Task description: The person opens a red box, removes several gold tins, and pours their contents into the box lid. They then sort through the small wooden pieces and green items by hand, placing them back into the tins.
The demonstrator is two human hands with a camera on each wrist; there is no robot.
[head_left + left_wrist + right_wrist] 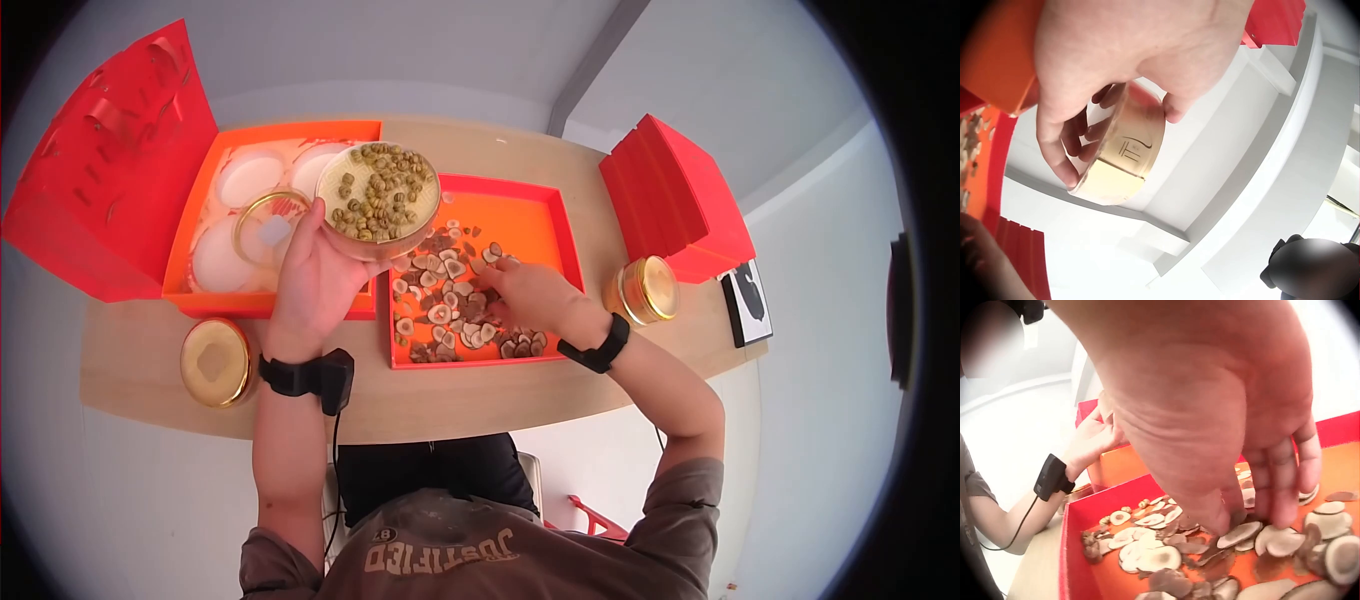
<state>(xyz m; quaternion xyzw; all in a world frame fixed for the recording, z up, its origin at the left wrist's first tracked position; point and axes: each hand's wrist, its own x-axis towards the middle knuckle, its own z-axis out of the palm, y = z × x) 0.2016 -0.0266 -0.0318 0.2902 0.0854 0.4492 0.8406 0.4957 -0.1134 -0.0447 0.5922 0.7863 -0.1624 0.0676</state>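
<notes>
My left hand (322,278) holds up a round clear tub (1124,153), thumb on one side and fingers on the other. Inside lie many small greenish-brown curled balls (385,190), and dark print shows on the tub's wall. Below and to the right is a shallow orange tray with a red rim (480,362). Dried slices (1154,557) with brown edges and pale centres are strewn over its floor, with a few curled balls among them. My right hand (535,297) reaches down into the tray, its fairly straight fingertips (1285,512) touching the slices.
An orange box (190,303) with a white moulded insert and a round gold-rimmed clear lid (240,240) stands left. Gold-lidded jars sit at front left (215,362) and right (648,290). Red bags (120,170) and a red box (680,200) flank the table.
</notes>
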